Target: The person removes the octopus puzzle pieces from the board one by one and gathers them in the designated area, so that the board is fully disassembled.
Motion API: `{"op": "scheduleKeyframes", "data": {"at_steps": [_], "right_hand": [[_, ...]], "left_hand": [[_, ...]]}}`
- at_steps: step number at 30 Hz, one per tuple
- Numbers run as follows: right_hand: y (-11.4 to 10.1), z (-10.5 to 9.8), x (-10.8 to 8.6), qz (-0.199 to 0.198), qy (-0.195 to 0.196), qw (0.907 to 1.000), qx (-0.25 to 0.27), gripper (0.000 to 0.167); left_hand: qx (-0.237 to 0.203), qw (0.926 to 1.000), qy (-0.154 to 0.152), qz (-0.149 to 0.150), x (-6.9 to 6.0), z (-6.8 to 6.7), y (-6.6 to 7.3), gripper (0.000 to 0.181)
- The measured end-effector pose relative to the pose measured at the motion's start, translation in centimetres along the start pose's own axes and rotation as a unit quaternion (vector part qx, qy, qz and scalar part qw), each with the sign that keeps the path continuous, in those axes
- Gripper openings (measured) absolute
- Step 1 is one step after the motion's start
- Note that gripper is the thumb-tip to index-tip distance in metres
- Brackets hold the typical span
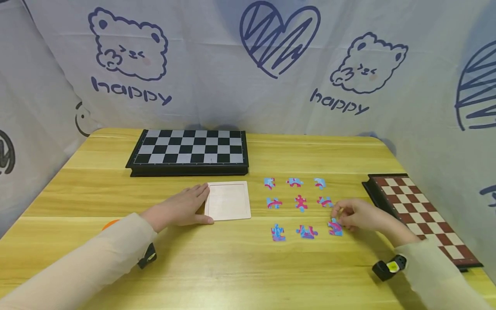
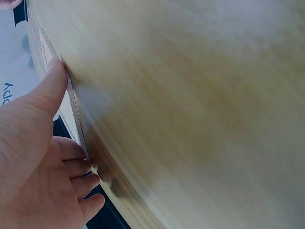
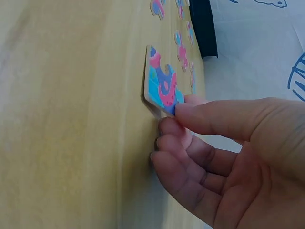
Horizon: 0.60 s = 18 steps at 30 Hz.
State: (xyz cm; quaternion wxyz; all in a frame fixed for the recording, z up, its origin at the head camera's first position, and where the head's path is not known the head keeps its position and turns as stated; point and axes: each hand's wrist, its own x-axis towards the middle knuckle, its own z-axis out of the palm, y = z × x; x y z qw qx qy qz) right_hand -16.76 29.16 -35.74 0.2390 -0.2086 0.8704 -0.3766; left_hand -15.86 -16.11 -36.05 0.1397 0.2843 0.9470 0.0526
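Observation:
My left hand [image 1: 181,207] rests against the left side of a pale square puzzle tray [image 1: 227,201], its fingers fairly straight. In the left wrist view the thumb [image 2: 58,78] touches the tray's edge. My right hand [image 1: 360,215] pinches the lower right jigsaw piece [image 1: 335,228] at one edge between thumb and forefinger. Seen from the right wrist, this pink, blue and purple piece [image 3: 162,86] is tilted, with part of it off the table. The other jigsaw pieces lie apart in rows between the hands, among them a pink centre piece [image 1: 300,203].
Behind the tray lies a black-and-white chessboard [image 1: 190,148] with a thick black case. A brown-and-cream chessboard [image 1: 422,215] stands to the right of my right hand. An orange object [image 1: 110,224] shows partly behind my left sleeve. A printed cloth [image 1: 217,64] hangs behind the wooden table [image 1: 217,271].

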Motion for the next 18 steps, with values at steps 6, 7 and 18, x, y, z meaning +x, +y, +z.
{"op": "scheduleKeyframes", "data": {"at_steps": [6, 7, 18], "right_hand": [[0.0, -0.1, 0.0, -0.001, 0.003, 0.9999, -0.012, 0.009], [0.0, -0.1, 0.0, 0.001, 0.004, 0.9999, -0.016, 0.009], [-2.9, -1.5, 1.5, 0.013, 0.107, 0.9802, -0.166, 0.014]], "left_hand": [[0.0, 1.0, 0.001, -0.001, 0.1, 0.0, -0.1, 0.087], [-0.001, 1.0, 0.001, -0.002, 0.0, 0.0, -0.1, 0.087], [-0.04, 0.9976, 0.055, 0.01, -0.5, -1.5, -1.4, 0.083]]}}
